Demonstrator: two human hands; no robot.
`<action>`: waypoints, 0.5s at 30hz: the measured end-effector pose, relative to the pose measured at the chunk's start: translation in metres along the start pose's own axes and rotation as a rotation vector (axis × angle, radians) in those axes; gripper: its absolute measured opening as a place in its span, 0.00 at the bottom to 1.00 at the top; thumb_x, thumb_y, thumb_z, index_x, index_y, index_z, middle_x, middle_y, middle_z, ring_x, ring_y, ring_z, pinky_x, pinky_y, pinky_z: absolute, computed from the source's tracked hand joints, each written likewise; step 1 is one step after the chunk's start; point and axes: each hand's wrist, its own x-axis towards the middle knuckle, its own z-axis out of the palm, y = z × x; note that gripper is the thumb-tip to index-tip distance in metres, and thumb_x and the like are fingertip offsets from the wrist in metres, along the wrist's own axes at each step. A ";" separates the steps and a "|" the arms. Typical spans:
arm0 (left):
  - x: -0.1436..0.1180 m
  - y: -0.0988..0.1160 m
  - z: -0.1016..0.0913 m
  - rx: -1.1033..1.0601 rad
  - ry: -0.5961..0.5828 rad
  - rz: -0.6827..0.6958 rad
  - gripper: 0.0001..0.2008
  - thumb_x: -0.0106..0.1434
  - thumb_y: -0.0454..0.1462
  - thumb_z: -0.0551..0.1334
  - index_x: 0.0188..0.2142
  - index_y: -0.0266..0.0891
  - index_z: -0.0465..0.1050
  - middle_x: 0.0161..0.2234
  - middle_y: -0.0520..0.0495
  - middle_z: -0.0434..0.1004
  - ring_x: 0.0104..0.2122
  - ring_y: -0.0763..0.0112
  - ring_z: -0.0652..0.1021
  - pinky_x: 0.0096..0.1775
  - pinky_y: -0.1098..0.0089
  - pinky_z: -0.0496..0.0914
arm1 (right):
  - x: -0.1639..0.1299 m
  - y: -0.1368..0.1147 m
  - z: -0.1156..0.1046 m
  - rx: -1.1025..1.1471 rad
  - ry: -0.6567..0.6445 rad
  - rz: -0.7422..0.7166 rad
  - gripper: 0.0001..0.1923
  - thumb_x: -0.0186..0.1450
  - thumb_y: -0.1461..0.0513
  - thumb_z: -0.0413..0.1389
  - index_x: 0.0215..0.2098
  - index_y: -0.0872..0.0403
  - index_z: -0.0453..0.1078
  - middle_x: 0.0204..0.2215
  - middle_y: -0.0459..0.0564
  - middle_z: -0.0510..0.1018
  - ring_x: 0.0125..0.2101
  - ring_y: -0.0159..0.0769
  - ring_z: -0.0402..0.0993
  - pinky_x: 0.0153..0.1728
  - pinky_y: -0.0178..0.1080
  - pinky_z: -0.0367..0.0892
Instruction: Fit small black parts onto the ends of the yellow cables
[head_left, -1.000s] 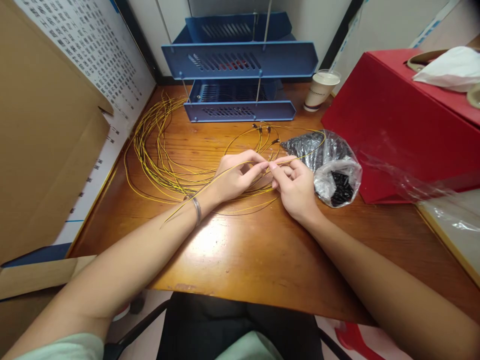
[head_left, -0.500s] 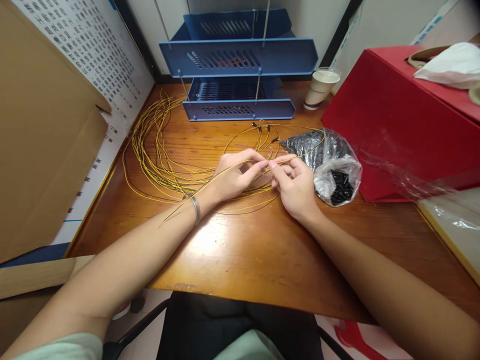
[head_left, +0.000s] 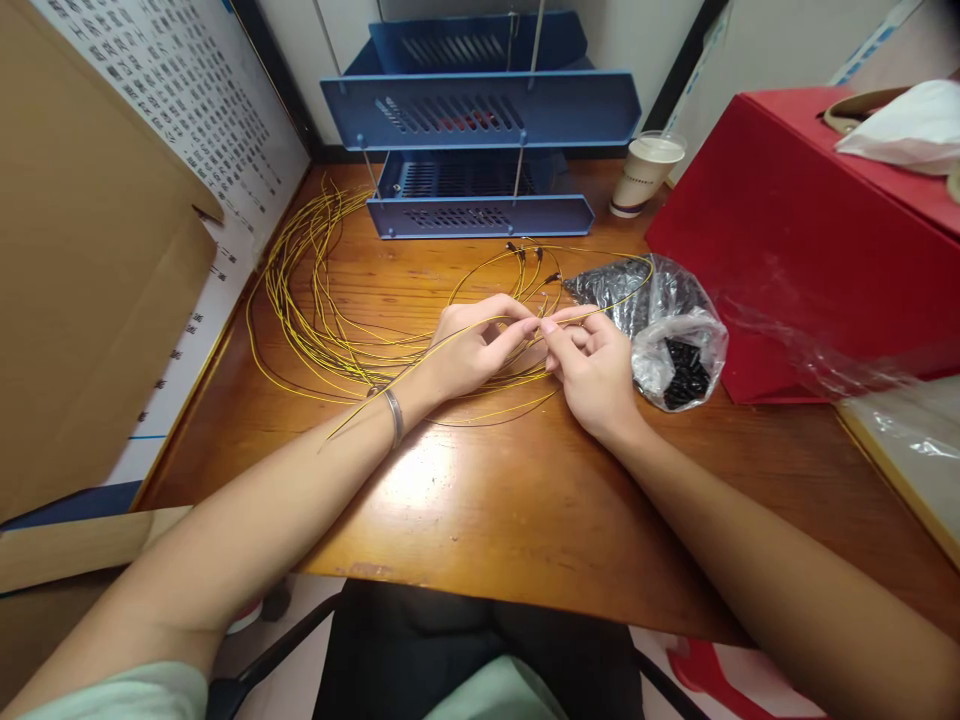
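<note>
Over the middle of the table, my left hand [head_left: 474,348] pinches a thin yellow and black wire [head_left: 409,372] between thumb and forefinger. The wire's loose end lies back across my left wrist and forearm. My right hand [head_left: 596,370] pinches the same wire close beside the left fingertips, so the hands almost touch. A loop of it runs on past the right hand. Beneath and to the left lies a loose coil of yellow and black wires [head_left: 289,300]. Small black connectors [head_left: 553,278] sit on several wire ends behind my hands. Whatever lies right between the fingertips is too small to make out.
Right of my hands lies an open clear plastic bag [head_left: 651,285] of small black pieces [head_left: 686,372]. A blue tray rack [head_left: 480,218] and a paper cup [head_left: 643,178] stand at the back. A red box [head_left: 795,240] is on the right, cardboard [head_left: 90,260] on the left.
Both hands keep their pinch on the wire at nearly the same place. The whole view has shifted very slightly; nothing else visibly differs.
</note>
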 end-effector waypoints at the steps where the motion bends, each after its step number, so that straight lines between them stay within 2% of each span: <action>1: 0.000 0.000 0.000 -0.006 0.001 0.001 0.11 0.69 0.42 0.63 0.37 0.38 0.80 0.33 0.51 0.85 0.26 0.78 0.78 0.32 0.77 0.70 | 0.000 0.000 0.000 0.005 0.004 0.002 0.11 0.62 0.56 0.63 0.36 0.54 0.69 0.16 0.37 0.71 0.17 0.25 0.65 0.21 0.32 0.56; 9: 0.001 0.001 0.000 0.035 0.012 0.021 0.11 0.69 0.42 0.63 0.37 0.38 0.81 0.32 0.50 0.84 0.26 0.78 0.78 0.31 0.77 0.70 | 0.000 -0.001 0.002 -0.051 -0.008 -0.052 0.11 0.62 0.56 0.64 0.34 0.54 0.69 0.17 0.38 0.71 0.17 0.25 0.66 0.21 0.31 0.57; 15: 0.001 -0.001 0.000 0.051 0.016 0.033 0.12 0.69 0.43 0.63 0.37 0.38 0.81 0.33 0.50 0.84 0.26 0.78 0.78 0.32 0.77 0.70 | -0.001 -0.001 0.001 -0.032 -0.006 -0.026 0.13 0.63 0.54 0.64 0.35 0.53 0.69 0.16 0.37 0.70 0.18 0.26 0.66 0.21 0.32 0.58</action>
